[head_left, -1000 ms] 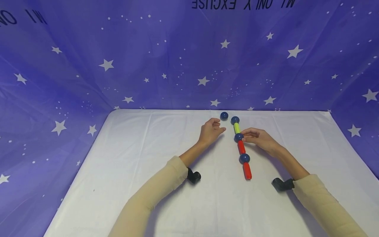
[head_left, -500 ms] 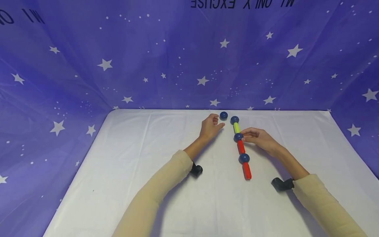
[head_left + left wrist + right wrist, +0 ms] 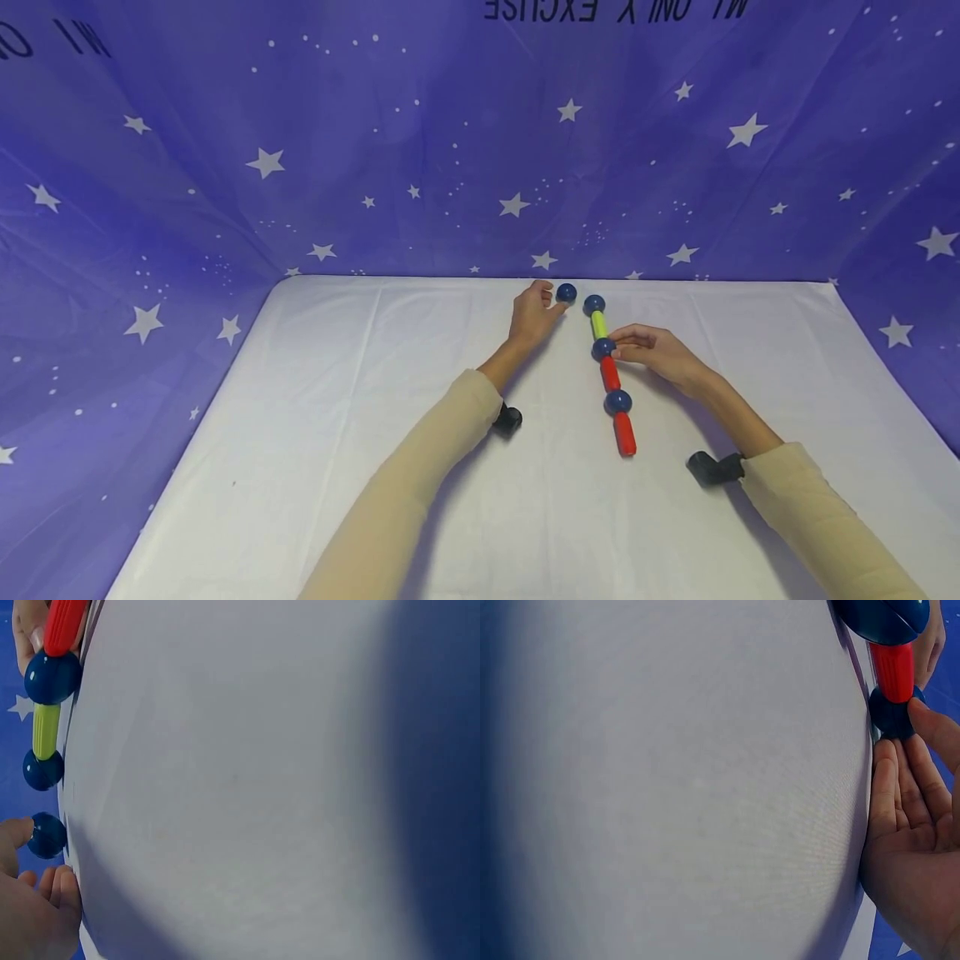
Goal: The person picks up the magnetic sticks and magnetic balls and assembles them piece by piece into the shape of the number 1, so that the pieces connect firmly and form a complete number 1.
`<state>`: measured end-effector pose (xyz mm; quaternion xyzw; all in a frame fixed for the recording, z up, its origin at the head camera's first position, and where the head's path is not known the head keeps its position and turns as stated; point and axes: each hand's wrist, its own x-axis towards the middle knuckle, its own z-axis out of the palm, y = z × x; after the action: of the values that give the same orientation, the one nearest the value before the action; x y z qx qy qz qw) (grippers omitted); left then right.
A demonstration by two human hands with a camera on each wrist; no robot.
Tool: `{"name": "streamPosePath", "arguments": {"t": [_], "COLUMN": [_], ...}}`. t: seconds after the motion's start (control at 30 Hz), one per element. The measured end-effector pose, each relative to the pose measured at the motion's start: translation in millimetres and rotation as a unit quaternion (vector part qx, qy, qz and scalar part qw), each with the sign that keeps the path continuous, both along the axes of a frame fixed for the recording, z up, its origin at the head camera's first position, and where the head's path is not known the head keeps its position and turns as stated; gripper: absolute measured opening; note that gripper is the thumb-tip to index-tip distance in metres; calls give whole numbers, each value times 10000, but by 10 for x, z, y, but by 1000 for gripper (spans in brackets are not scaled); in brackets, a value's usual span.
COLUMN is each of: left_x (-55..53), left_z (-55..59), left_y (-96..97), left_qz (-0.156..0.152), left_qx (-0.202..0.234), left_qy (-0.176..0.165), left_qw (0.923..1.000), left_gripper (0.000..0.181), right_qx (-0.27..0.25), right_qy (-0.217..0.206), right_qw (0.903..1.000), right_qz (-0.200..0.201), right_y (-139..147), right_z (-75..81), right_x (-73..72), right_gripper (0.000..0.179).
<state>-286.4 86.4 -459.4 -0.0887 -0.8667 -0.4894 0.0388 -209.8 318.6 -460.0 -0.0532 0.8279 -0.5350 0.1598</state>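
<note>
A chain of blue balls and short rods runs down the table in the head view: a blue ball (image 3: 594, 304) at the far end, a yellow-green rod (image 3: 598, 325), a middle blue ball (image 3: 603, 348), a red rod (image 3: 611, 374), another blue ball (image 3: 618, 402) and a red rod (image 3: 625, 434) nearest me. My right hand (image 3: 662, 357) pinches the middle ball from the right, thumb and fingertips on it. Left of the chain's far end lies a loose blue ball (image 3: 566, 293). Around its left side my left hand (image 3: 533, 317) is spread, the thumb at the ball and the fingers slightly apart from it.
White cloth (image 3: 300, 400) covers the table. A purple curtain (image 3: 420, 150) with stars rises right behind the table's back edge, close to the loose ball. Black wrist devices (image 3: 715, 469) hang at both sleeves, just above the cloth.
My left hand has moved forward and slightly right, to the loose ball. The right hand and the chain have stayed in place.
</note>
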Motion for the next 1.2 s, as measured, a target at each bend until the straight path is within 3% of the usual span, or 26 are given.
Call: {"name": "streamPosePath", "arguments": {"t": [0.3, 0.6, 1.2], "left_x": [-86, -91, -99], "left_z": [17, 31, -2], "left_y": [60, 128, 181], "left_qz": [4, 35, 169], "left_qx": [-308, -817, -1140], "left_qy": [-30, 131, -20], "left_qw": [9995, 9966, 9933], "left_gripper": [44, 44, 41], "right_qx": [8, -105, -160], "right_qy": [-21, -64, -2], "right_qw": [10000, 9999, 9999], "right_qz": [-11, -13, 5], "right_y": [3, 9, 19], "right_z": [6, 20, -25], "right_x": [3, 1, -21], "right_gripper": [48, 48, 47]}}
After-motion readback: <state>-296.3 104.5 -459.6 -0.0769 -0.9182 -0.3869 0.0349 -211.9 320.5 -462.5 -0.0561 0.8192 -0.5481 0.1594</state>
